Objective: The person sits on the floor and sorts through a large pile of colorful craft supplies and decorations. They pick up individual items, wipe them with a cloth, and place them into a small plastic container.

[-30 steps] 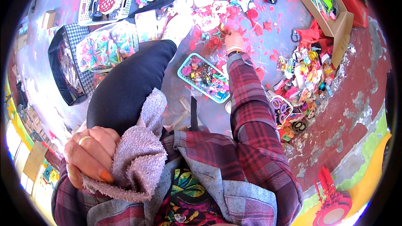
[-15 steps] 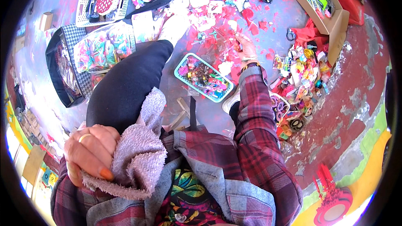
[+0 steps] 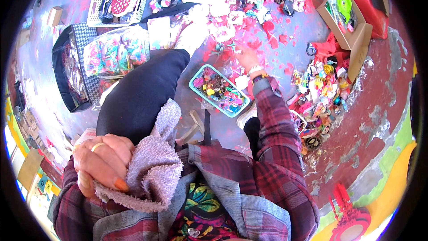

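My left hand (image 3: 104, 160) is closed round a lilac terry cloth (image 3: 156, 169) beside my left thigh; the cloth hangs from the fist over my lap. A ring shows on one finger. My right hand (image 3: 248, 59) reaches down to the floor among red scraps (image 3: 254, 44) and small loose pieces. Its fingers are small and blurred, so whether they grip anything cannot be made out. Close to its fingertips lies a small grey-green piece (image 3: 219, 48). Just nearer than that hand, between my legs, stands a light-blue basket (image 3: 194, 81) filled with small colourful trinkets.
To the left are a white basket (image 3: 93, 12), a black houndstooth bag (image 3: 92, 85) and a clear bag of colourful pieces (image 3: 118, 53). On the right lie an open cardboard box (image 3: 356, 38) and a heap of trinkets (image 3: 323, 78). A pink-framed mirror (image 3: 352, 223) is at lower right.
My right hand has moved left and a little closer to me over the red scraps. My left hand still grips the cloth. The whole view has shifted slightly.
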Motion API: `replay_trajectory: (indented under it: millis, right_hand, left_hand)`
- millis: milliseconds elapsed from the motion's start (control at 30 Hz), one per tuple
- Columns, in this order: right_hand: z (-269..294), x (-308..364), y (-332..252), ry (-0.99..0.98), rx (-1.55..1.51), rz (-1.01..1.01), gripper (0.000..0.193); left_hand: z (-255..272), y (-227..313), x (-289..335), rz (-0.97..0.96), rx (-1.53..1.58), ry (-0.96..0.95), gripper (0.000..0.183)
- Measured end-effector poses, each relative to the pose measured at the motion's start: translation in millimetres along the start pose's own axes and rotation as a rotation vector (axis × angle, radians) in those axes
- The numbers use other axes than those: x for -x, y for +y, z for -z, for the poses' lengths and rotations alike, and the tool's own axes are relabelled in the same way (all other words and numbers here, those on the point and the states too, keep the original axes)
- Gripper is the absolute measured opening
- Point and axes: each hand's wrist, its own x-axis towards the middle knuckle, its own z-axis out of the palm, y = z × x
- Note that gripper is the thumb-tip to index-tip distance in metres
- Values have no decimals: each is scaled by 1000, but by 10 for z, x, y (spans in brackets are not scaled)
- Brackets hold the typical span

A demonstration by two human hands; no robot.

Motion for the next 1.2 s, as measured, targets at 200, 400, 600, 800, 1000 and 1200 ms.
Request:
replay_trajectory:
  millis: [200,400,600,800,1000,1200]
  right_hand:
    - [322,-884,-455,165,332,-249,53]
    - [297,-989,-396,140,423,-240,42]
    - [201,-627,324,369,-48,-83,23]
    - [351,115,643,233,-1188,-499,23]
    - [427,464,592,81,-1780,-367,24]
    - [450,535,609,256,-1685,-353,20]
  left_hand:
    - [259,77,-65,43,16,-210,27]
    - [357,84,-66,38,26,-242,28]
    - [391,113,-101,19,23,-267,28]
    - [216,92,-15,41,17,-96,27]
    - [-60,57,-7,43,-13,147,33]
    - [-190,-5,-23,24,-1,181,35]
